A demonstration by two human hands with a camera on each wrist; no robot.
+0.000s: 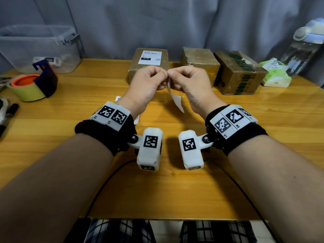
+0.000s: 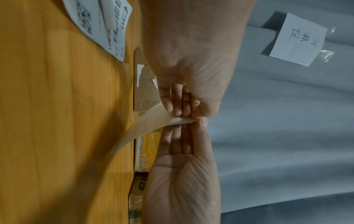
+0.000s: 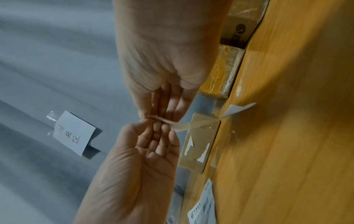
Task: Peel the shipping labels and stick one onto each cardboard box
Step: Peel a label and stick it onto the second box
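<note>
Shipping label (image 1: 176, 100) hangs above the desk (image 1: 175, 186), its top corner pinched between left hand (image 1: 149, 83) and right hand (image 1: 189, 85), probably to split backing, near the unlabelled middle box (image 1: 199, 63).

Surface (image 1: 73, 120) showing honey-orange woodgrain; tape roll (image 1: 28, 88) at nine o'clock showing yellow, orange core; curtain (image 1: 175, 20) showing grey.
</note>
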